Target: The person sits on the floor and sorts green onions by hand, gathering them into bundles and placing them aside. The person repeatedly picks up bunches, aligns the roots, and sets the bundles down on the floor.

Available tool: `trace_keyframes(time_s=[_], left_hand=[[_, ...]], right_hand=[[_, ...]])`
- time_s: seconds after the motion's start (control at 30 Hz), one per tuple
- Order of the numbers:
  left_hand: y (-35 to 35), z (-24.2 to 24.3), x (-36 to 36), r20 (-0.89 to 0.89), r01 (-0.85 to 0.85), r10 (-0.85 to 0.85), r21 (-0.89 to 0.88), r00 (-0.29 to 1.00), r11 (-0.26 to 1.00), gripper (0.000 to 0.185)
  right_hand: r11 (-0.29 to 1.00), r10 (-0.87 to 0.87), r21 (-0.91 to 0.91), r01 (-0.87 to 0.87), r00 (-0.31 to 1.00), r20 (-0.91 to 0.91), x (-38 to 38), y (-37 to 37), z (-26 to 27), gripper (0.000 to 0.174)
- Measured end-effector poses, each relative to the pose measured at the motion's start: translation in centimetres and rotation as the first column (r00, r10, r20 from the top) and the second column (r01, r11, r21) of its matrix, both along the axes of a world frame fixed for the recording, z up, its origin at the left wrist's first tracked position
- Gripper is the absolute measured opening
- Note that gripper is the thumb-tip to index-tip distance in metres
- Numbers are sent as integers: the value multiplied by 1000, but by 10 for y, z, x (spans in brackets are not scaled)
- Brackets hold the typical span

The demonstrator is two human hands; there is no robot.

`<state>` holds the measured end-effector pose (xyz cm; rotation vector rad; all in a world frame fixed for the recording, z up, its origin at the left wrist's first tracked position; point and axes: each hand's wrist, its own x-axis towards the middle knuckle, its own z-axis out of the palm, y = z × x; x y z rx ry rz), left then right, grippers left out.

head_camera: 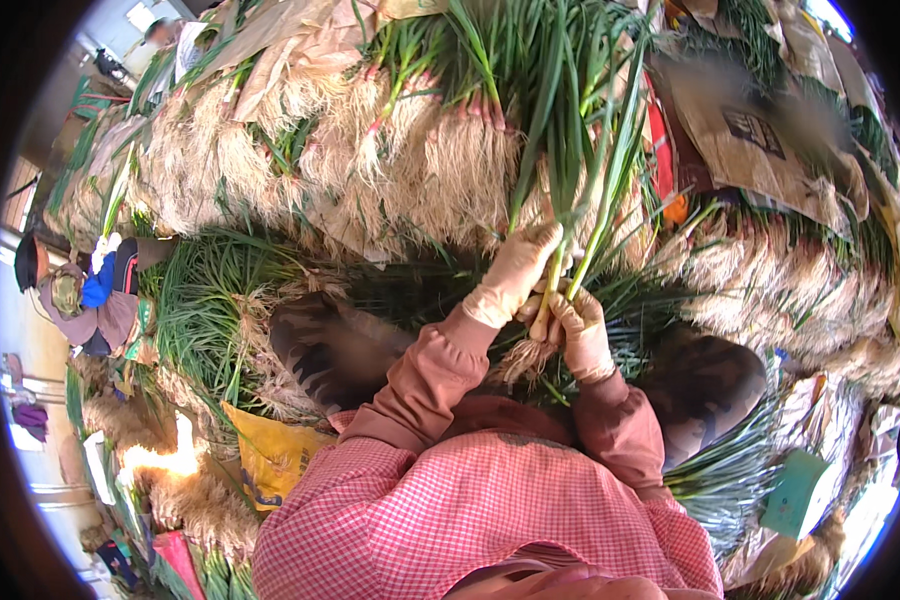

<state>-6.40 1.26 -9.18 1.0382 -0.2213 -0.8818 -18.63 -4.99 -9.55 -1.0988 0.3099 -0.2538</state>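
My left hand [516, 271], in a pale thin glove, grips the stalks of a few green onions [555, 281] in front of my lap. Lower down, my right hand [586, 341], gloved the same way, has its fingers closed on these plants near their pale pinkish bulbs. Their stringy roots [526, 358] hang below, and the long green leaves [562, 142] point away from me. Part of the left fingers is hidden behind the stalks.
A long heap of rooted green onions [450, 172] lies ahead, with another pile [787, 277] to the right. Loose onions [217, 300] are left of my knee. A yellow bag [274, 454], a teal box [797, 495] and a seated person [94, 296] flank me.
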Motion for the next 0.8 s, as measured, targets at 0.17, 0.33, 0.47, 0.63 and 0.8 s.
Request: trace_keyframes(time_s=[0.17, 0.33, 0.47, 0.63, 0.8], left_hand=[[-9, -15, -18, -176, -131, 132, 15, 976, 991, 24], [-5, -15, -2, -480, -61, -80, -272, 874, 960, 23], [36, 19, 50, -437, -275, 58, -454, 898, 847, 11], [126, 70, 105, 264, -139, 402, -661, 877, 737, 22], [143, 32, 45, 583, 203, -652, 650, 485, 732, 40]], right_hand=[[875, -44, 481, 58, 998, -40, 2, 0, -10, 20], [608, 159, 739, -291, 956, 245, -7, -3, -8, 22], [721, 136, 620, -308, 941, 310, -11, -8, -1, 39], [813, 128, 466, -349, 888, 442, -17, -29, 15, 43], [846, 97, 372, -382, 797, 597, -28, -55, 36, 47]])
